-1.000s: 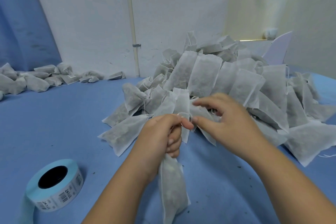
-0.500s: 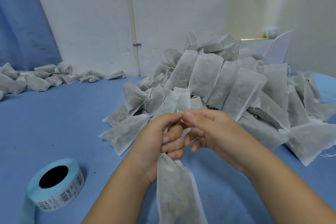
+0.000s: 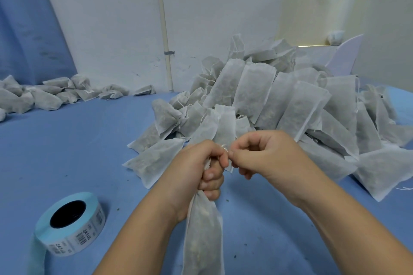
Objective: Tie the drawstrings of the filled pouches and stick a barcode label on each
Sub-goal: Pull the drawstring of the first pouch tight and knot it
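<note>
The pouch [image 3: 203, 236] hangs near centre, its neck gripped in the curled fingers of the left hand [image 3: 196, 169], its body dangling over the tabletop [image 3: 78, 152]. The right hand [image 3: 266, 156], just beside, pinches the white drawstring [image 3: 224, 147] at the neck, other fingers curled. A heap [image 3: 279, 100] of filled pouches lies behind both hands, spreading right. A label roll [image 3: 71, 223] sits near left. More pouches [image 3: 44, 96] lie far left by the wall.

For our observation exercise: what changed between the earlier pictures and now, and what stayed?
The right hand curled its fingers and drew in toward the left hand, pinching the drawstring. The left hand kept gripping the pouch neck; the label roll and pouch pile stayed.
</note>
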The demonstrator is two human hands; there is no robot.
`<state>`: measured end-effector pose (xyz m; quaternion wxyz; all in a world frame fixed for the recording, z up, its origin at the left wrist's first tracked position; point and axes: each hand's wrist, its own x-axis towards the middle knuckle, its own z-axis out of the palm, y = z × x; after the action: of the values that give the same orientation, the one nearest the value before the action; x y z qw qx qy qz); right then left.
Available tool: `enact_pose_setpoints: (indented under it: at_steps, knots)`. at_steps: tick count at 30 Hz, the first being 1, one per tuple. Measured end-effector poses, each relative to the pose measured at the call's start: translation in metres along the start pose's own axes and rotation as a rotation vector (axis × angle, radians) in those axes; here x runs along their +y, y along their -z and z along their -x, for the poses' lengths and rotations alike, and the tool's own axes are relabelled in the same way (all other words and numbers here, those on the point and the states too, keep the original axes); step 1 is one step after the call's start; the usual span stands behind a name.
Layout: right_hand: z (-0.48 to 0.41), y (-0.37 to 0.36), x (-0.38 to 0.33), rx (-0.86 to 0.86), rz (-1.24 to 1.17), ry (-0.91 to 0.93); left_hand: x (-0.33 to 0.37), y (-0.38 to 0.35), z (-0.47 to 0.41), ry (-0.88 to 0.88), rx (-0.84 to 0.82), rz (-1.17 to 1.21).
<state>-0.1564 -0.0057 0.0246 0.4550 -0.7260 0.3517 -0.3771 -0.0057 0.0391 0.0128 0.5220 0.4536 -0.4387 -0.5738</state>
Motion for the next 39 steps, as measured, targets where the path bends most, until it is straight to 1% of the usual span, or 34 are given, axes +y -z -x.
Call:
enact_pose_setpoints:
  at_steps: [4, 13, 16, 18, 20, 22, 24, 25, 28, 31, 36, 39]
  knots:
    - [0.000, 0.001, 0.000, 0.004, 0.071, -0.029, -0.002, 0.002, 0.000, 0.008, 0.037, -0.069]
    - [-0.003, 0.009, 0.004, -0.044, 0.178, -0.070, -0.007, 0.003, -0.003, -0.007, 0.165, -0.024]
    - [-0.004, 0.011, 0.005, -0.031, 0.166, -0.074, -0.008, 0.003, -0.004, -0.019, 0.217, -0.007]
    - [-0.005, 0.012, 0.007, -0.009, 0.180, -0.062, -0.008, 0.004, -0.004, -0.023, 0.224, -0.030]
    - [-0.006, 0.011, 0.009, 0.037, 0.199, -0.013, -0.008, 0.004, -0.003, -0.032, 0.214, -0.068]
    - [-0.005, 0.010, 0.010, 0.083, 0.207, 0.104, -0.006, 0.005, -0.001, -0.032, 0.193, -0.122]
    - [-0.002, 0.010, 0.009, 0.059, 0.261, 0.242, -0.005, 0.005, 0.000, -0.025, 0.165, -0.159]
    - [-0.001, 0.009, 0.009, 0.039, 0.326, 0.302, -0.004, 0.005, 0.002, -0.025, 0.152, -0.174]
    - [0.001, 0.008, 0.008, -0.007, 0.517, 0.402, -0.003, 0.005, 0.004, -0.053, 0.131, -0.276]
    - [0.001, 0.007, 0.009, -0.056, 0.534, 0.364, -0.003, 0.006, 0.005, -0.057, 0.118, -0.384]
    - [0.000, 0.010, 0.009, -0.116, 0.393, 0.154, -0.003, 0.007, 0.003, -0.066, 0.124, -0.538]
    - [0.000, 0.011, 0.008, -0.127, 0.372, 0.088, -0.005, 0.008, 0.002, -0.087, 0.136, -0.626]
